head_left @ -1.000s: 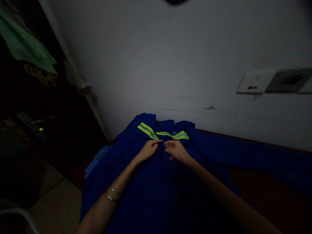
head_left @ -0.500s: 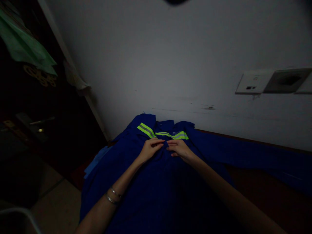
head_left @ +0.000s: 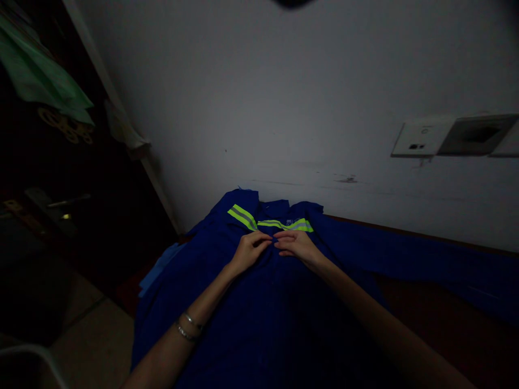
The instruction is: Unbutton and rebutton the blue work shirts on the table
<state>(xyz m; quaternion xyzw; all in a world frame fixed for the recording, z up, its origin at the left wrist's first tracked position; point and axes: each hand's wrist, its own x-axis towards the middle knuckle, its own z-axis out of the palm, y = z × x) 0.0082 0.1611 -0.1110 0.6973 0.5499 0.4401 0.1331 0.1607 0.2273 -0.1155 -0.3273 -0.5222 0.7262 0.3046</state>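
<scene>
Spread beneath and around left hand (head_left: 250,252) and right hand (head_left: 300,247): blue garment (head_left: 239,319). At its front with bent fingers, only small gap between both sets of fingertips. Cannot tell, in dim light, whether pinching fabric or only touching. Just beyond fingertips: yellow-green reflective stripes (head_left: 243,216). Out to right of right hand: long sleeve (head_left: 409,251). Left of left hand: light-blue cloth (head_left: 159,267).

Whether the bare left hand (head_left: 248,252) and bare right hand (head_left: 300,247) pinch the blue cloth garment (head_left: 227,329) is too small to tell. Just beyond the right hand, white lettering (head_left: 289,221) is unreadable; rightward, the long blue sleeve (head_left: 409,250) is cut off, as is pale-green cloth (head_left: 44,78) far leftward.
</scene>
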